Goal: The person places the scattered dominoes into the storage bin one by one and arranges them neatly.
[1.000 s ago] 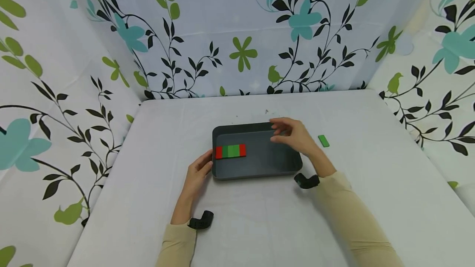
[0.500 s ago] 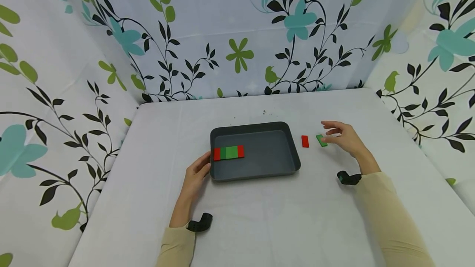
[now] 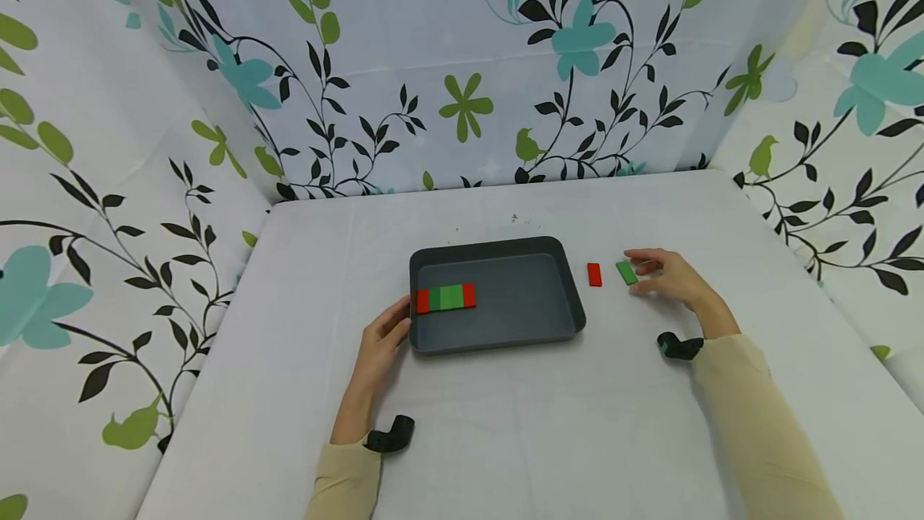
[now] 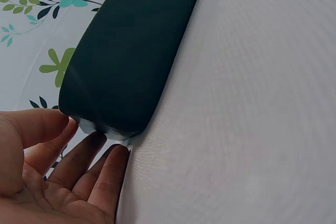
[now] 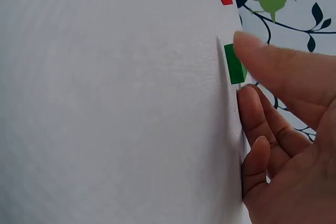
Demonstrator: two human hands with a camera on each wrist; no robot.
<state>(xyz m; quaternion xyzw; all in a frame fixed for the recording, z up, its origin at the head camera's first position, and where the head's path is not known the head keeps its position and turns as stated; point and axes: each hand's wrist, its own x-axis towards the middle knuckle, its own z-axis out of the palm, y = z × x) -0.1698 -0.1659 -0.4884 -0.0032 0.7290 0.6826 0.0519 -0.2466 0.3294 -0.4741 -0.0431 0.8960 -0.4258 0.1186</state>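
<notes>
In the right middle of the head view, the green tile [image 3: 626, 273] lay flat on the white table [image 3: 505, 432], a little slanted. The right hand [image 3: 670, 275] was placed at it, with thumb and fingers apart and the tile in the gap between them; whether the skin already touched it, I cannot tell. Just to the left of it lay a red tile [image 3: 594, 274], outside the tray.

The gray tray [image 3: 523, 295] occupied the centre of the frame, and near its left wall was a row of red and green tiles [image 3: 446, 298]. The left hand [image 3: 382, 334] rested at this left end, thumb and fingers spread, with tips at the rim, perhaps to steady it.

In my judgement, the step in hand was the picking up of the green tile. The next move seemed to call for closing thumb and fingers on its edges, gently, because so thin a piece could slide on the cloth.
</notes>
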